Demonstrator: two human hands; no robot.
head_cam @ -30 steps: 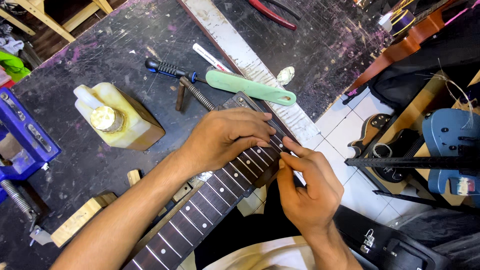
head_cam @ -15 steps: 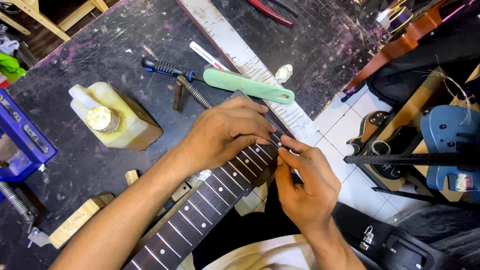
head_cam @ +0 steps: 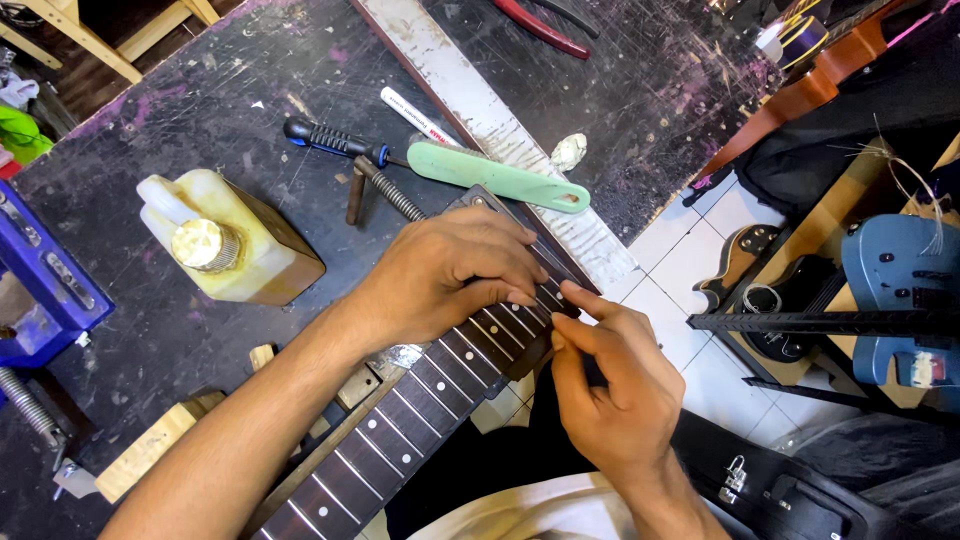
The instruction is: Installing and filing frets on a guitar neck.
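— On the dark, scratched workbench [head_cam: 250, 120], what is lying under both hands?

— A guitar neck [head_cam: 420, 400], dark fretboard up, running from the bottom left toward the middle. Its far end hangs near the bench edge, probably so both hands can get at it from either side.

— What is the left hand doing?

— The left hand [head_cam: 450, 275] lies palm-down across the upper frets, fingers curled over the far edge and pressing. It looks like a clamp, holding the neck steady against the bench.

— And the right?

— The right hand [head_cam: 610, 385] comes in from the near side, thumb and forefinger pinched together right at the fretboard's edge, touching the left fingertips. Whether something small sits in that pinch, I cannot tell; it is hidden between the fingers.

— Is the neck resting straight on the bench?

— It seems to be propped on small wooden blocks [head_cam: 150, 455], which would keep it lifted and level.

— What else is nearby?

— Just beyond the hands, a pale green handle [head_cam: 500, 178] lies on a long whitish strip [head_cam: 470, 100]. A screwdriver with a black and blue handle [head_cam: 330, 140] sits beside it, a cream plastic jug [head_cam: 230, 240] lies on its side to the left, and a blue vise [head_cam: 45, 270] stands at the bench's left edge. All are within reach, but untouched.
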